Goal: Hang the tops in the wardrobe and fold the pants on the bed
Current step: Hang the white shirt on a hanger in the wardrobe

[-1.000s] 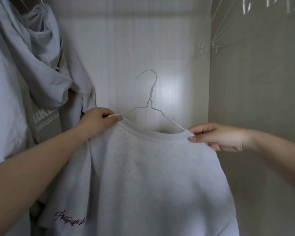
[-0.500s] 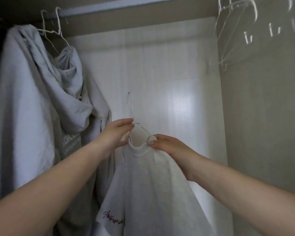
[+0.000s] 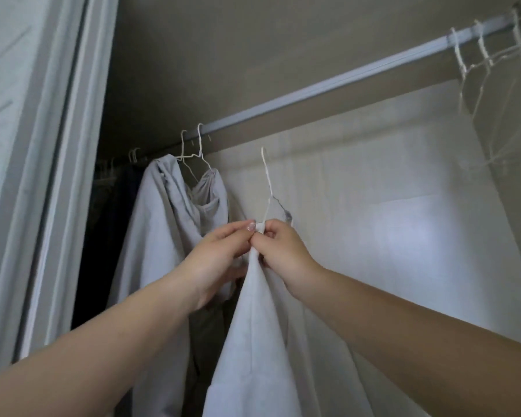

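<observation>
**Clerk:** Item one: light grey top (image 3: 253,341), hanging from a white wire hanger (image 3: 268,188). Location?

**Checker:** Inside the wardrobe, held up in the air between both arms, below the rail (image 3: 328,85). Not yet on it. The cloth hangs straight down in a narrow fall.

**Clerk:** Holders?

**Checker:** Left hand (image 3: 220,254) and right hand (image 3: 278,248), touching each other at the top's neck. Fingers of both curled and pinching cloth, and probably hanger wire, at the shoulder line. Neither is spread.

**Clerk:** Hook relative to the fingers?

**Checker:** Directly above them, long axis near upright, tip pointing to the rail. The tip stands short of the rail, with bare wall showing between. Which way the hook's mouth opens I cannot tell; it shows edge-on.

**Clerk:** Rail's run?

**Checker:** Slanting, low at left to high at right. The free stretch lies above and just right of the hook.

**Clerk:** Neighbours?

**Checker:** Grey hoodie (image 3: 169,221) already hung just left; empty hangers (image 3: 487,64) well apart at far right.

**Clerk:** Nearer hand for the lift?

**Checker:** Judged equal; both sit under the hook. The lift looks to go up and over.
</observation>
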